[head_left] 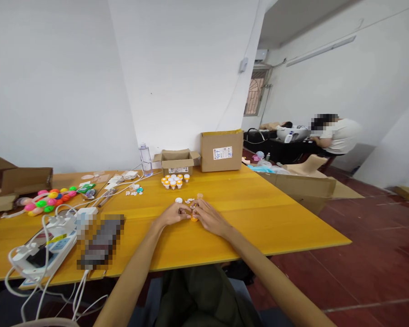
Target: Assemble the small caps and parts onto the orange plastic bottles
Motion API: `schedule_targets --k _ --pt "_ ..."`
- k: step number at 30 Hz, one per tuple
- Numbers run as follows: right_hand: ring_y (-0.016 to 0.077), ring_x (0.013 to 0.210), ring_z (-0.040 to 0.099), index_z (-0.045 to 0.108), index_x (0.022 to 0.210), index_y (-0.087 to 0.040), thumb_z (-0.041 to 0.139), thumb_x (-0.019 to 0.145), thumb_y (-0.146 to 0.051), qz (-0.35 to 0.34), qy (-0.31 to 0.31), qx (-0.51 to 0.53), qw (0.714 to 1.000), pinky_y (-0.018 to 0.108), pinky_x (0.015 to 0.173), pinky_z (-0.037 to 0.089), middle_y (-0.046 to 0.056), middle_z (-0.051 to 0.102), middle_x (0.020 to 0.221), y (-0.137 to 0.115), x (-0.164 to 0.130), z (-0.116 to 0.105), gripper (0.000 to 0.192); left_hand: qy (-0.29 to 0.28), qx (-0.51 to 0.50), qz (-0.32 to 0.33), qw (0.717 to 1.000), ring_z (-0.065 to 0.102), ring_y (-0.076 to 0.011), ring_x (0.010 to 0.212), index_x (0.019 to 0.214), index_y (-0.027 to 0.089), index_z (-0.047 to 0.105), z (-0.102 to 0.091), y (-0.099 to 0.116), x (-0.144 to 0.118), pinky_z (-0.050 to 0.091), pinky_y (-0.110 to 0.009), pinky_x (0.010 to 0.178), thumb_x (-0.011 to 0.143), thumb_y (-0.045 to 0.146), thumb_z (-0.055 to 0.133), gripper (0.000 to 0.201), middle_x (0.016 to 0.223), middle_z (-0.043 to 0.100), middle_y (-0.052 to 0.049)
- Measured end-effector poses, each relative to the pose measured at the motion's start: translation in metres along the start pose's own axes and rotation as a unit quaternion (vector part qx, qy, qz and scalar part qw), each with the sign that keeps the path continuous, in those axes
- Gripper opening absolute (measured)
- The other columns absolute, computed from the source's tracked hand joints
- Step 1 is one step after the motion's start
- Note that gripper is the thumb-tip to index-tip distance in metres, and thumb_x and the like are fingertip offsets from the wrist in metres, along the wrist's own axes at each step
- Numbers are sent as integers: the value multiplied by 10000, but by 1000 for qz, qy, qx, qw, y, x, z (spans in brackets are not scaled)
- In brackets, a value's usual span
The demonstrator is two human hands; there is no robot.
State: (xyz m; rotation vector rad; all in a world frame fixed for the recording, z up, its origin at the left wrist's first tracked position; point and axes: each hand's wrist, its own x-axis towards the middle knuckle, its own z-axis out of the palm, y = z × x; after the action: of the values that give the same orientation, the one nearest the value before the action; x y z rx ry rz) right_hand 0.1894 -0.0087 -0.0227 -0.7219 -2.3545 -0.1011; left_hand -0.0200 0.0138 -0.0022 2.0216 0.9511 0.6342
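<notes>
My left hand (173,214) and my right hand (208,217) meet over the yellow table (259,218), fingers closed together on a small orange piece (194,219) that touches the tabletop. Just beyond my fingertips lie a white cap (179,200), a few tiny printed bits (190,200) and another small orange piece (199,195). Farther back stands a cluster of several orange-and-white small parts (173,180) in front of an open cardboard box (177,162).
A shut cardboard box (221,151) and a water bottle (145,160) stand at the table's far edge. Left: coloured balls (49,200), a power strip with white cables (56,240), a brown box (18,181). A seated person (337,136) works at the far right.
</notes>
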Motion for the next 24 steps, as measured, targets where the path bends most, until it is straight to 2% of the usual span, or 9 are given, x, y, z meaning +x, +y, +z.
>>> schedule_targets --k 15,24 --pt "248 1087 544 564 970 -228 427 954 -118 -6 0 0 1000 408 918 498 114 570 1122 0 0 1 176 5 28 10 1000 341 -94 554 859 146 757 -1 0 -1 283 -214 534 814 353 668 230 536 425 50" --pt "243 1080 541 559 1010 -229 449 947 -113 1 -4 1 1000 400 926 495 112 568 1131 0 -1 1 172 -6 16 24 1000 446 -109 617 875 143 749 0 -14 3 350 -214 579 824 387 660 265 671 600 -3"
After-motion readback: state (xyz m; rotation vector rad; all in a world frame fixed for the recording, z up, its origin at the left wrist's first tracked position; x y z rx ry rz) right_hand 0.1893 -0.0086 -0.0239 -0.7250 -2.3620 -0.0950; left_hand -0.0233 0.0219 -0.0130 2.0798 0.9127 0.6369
